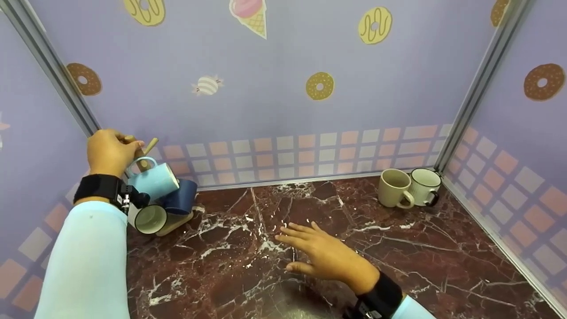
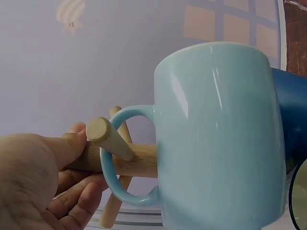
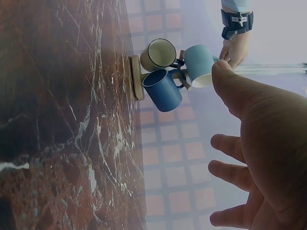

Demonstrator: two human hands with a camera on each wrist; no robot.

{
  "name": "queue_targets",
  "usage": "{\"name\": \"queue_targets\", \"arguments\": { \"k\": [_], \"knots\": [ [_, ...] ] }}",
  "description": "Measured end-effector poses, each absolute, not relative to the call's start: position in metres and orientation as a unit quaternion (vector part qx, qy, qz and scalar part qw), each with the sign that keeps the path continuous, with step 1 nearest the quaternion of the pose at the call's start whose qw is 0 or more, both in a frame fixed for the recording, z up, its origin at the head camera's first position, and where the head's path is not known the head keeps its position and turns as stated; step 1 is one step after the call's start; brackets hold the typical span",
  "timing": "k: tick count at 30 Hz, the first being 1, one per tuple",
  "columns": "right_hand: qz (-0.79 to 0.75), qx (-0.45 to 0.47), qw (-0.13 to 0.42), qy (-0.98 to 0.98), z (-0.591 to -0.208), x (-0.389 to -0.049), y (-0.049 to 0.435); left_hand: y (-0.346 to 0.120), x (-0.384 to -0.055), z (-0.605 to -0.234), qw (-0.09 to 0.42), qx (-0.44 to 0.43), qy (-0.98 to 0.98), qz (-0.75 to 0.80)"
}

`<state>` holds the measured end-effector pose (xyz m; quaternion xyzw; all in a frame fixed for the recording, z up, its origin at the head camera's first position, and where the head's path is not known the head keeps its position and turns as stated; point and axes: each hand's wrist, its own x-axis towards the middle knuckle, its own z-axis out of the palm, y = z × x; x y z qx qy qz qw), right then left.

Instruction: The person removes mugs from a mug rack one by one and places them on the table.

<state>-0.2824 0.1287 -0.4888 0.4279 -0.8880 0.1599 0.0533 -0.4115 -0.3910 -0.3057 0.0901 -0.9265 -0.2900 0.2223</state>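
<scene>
At the left back corner, my left hand [image 1: 110, 153] grips the top of the wooden post [image 2: 139, 160] of a mug tree, thumb on one side and curled fingers on the other. A light blue mug [image 1: 153, 182] hangs by its handle from an upper peg [image 2: 103, 134], close to the hand. Below it hang a dark blue mug [image 1: 184, 197] and a pale mug with a dark rim [image 3: 161, 52]. The tree's wooden base [image 1: 176, 225] shows beneath them. My right hand [image 1: 330, 254], fingers spread and holding nothing, hovers over the middle of the table.
A beige mug [image 1: 394, 188] and a white mug with a black handle [image 1: 426, 186] stand side by side at the right back corner. The dark red marbled table [image 1: 248, 283] meets patterned walls [image 1: 274, 106] at the back and sides.
</scene>
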Motion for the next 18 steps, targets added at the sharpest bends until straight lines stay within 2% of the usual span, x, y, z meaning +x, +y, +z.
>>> {"name": "queue_targets", "arguments": {
  "k": [6, 11, 13, 18],
  "knots": [
    [0.156, 0.423, 0.053, -0.891, -0.489, -0.282, 0.129, -0.392, -0.410, -0.310, 0.227, 0.096, -0.914, -0.321],
    [0.155, 0.425, 0.057, -0.890, -0.487, -0.282, 0.130, -0.386, -0.409, -0.321, 0.237, 0.135, -0.887, -0.373],
    [0.154, 0.426, 0.060, -0.890, -0.486, -0.282, 0.130, -0.380, -0.407, -0.331, 0.264, 0.159, -0.867, -0.391],
    [0.157, 0.428, 0.058, -0.888, -0.484, -0.282, 0.131, -0.363, -0.394, -0.365, 0.379, 0.195, -0.797, -0.429]
  ]
}}
